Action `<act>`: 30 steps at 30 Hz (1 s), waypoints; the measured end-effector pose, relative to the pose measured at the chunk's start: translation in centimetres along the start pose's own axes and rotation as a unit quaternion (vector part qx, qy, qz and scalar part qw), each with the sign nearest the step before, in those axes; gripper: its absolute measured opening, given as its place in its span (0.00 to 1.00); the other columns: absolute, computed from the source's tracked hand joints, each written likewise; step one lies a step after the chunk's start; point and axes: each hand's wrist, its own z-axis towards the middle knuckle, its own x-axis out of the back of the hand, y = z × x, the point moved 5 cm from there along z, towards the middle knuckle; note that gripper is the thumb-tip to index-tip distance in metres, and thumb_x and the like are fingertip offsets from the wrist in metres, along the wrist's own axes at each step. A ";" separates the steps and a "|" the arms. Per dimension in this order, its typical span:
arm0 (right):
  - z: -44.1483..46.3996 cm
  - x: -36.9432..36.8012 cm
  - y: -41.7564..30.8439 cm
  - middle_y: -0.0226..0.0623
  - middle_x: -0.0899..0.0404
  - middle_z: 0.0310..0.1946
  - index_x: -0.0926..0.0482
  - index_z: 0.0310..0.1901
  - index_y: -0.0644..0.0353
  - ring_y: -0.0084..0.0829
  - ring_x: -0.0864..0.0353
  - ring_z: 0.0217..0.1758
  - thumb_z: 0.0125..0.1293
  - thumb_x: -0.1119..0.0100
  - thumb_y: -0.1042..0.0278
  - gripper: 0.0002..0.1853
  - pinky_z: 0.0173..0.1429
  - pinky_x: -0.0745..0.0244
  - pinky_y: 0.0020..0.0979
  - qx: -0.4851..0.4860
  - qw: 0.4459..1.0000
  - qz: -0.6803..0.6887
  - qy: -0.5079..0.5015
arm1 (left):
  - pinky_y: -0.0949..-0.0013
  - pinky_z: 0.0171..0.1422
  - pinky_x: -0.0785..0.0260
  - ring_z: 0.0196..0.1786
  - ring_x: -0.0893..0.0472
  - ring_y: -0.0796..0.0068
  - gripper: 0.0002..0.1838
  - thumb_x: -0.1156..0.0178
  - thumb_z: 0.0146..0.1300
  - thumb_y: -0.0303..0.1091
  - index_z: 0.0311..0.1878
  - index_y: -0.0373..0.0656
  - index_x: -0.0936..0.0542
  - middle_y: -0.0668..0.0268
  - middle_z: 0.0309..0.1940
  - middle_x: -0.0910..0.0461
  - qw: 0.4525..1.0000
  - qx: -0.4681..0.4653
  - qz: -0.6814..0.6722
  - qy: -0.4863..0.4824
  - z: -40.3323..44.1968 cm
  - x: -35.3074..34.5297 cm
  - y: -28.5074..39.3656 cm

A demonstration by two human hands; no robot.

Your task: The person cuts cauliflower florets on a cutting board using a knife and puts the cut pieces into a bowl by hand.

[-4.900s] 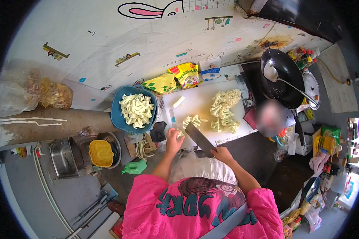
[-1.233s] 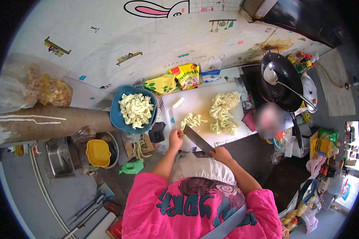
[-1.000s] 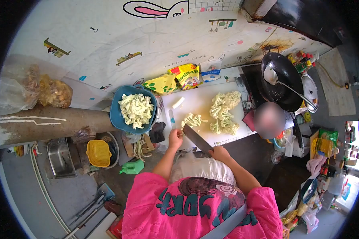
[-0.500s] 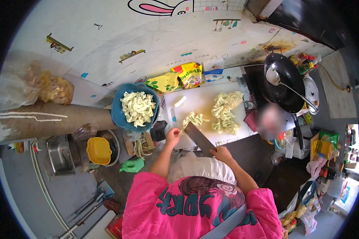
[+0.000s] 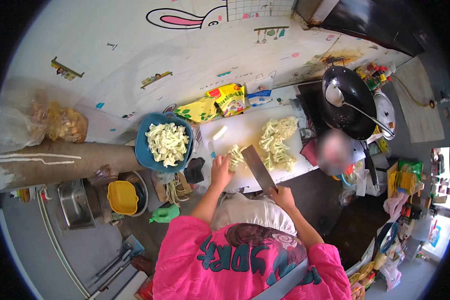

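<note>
My right hand point(image 5: 283, 197) is wrapped round the handle of a cleaver point(image 5: 259, 168), whose blade lies over the white cutting board point(image 5: 210, 134). At the board's near left, my left hand point(image 5: 221, 171) has its fingers apart, reaching to the small pile of cut cauliflower point(image 5: 236, 155) just left of the blade. Whether the fingertips touch the pieces is unclear. A larger heap of cauliflower point(image 5: 277, 142) rests on the right part of the board. A white stem piece point(image 5: 219, 132) sits at the upper left. The blue basin point(image 5: 140, 145) left of the board holds many florets point(image 5: 167, 143).
A black wok point(image 5: 349, 102) with a ladle point(image 5: 335, 95) stands at the right. Seasoning bags point(image 5: 228, 99) lean behind the board. A yellow basket point(image 5: 122, 197), a metal sink point(image 5: 77, 204) and a green jug point(image 5: 164, 214) are lower left.
My left hand has moved up and its fingers have spread beside the small pile. The cleaver has shifted right and turned steeper, away from my left fingers. The view has shifted slightly.
</note>
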 end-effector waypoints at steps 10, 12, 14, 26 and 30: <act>-0.4 1.5 2.2 0.57 0.26 0.22 0.23 0.28 0.69 0.53 0.23 0.29 0.58 0.45 0.56 0.19 0.33 0.30 0.44 -0.065 0.996 0.035 0.046 | 0.43 0.67 0.55 0.70 0.47 0.65 0.19 0.43 0.53 0.35 0.50 0.49 0.24 0.69 0.63 0.38 0.937 -0.248 0.176 -0.173 3.5 -7.4 3.7; -0.4 1.8 2.4 0.57 0.26 0.22 0.23 0.27 0.69 0.54 0.24 0.29 0.58 0.45 0.57 0.19 0.33 0.30 0.44 -0.067 0.996 0.042 0.043 | 0.41 0.67 0.56 0.70 0.47 0.63 0.20 0.43 0.54 0.35 0.52 0.49 0.25 0.69 0.62 0.36 0.922 -0.270 0.207 -0.185 4.6 -8.5 3.0; -0.4 2.1 2.7 0.58 0.26 0.22 0.23 0.27 0.69 0.54 0.24 0.29 0.58 0.45 0.57 0.18 0.33 0.30 0.44 -0.060 0.996 0.039 0.043 | 0.39 0.66 0.55 0.70 0.47 0.64 0.20 0.44 0.54 0.36 0.52 0.48 0.26 0.70 0.61 0.35 0.916 -0.260 0.216 -0.214 5.6 -8.5 2.4; 0.4 2.5 3.2 0.57 0.26 0.22 0.23 0.26 0.67 0.54 0.24 0.29 0.58 0.45 0.56 0.18 0.32 0.29 0.45 -0.049 0.998 0.037 0.030 | 0.37 0.60 0.41 0.71 0.55 0.51 0.60 0.25 0.27 0.48 0.68 0.55 0.46 0.72 0.71 0.56 0.847 -0.201 0.327 -0.368 5.4 -3.8 0.8; 0.2 2.0 3.2 0.57 0.26 0.21 0.23 0.26 0.69 0.53 0.23 0.28 0.58 0.45 0.54 0.20 0.31 0.30 0.44 -0.040 0.999 0.029 0.022 | 0.50 0.59 0.33 0.69 0.49 0.50 0.56 0.26 0.30 0.38 0.68 0.57 0.46 0.71 0.70 0.55 0.852 -0.212 0.330 -0.348 5.2 -4.5 -0.1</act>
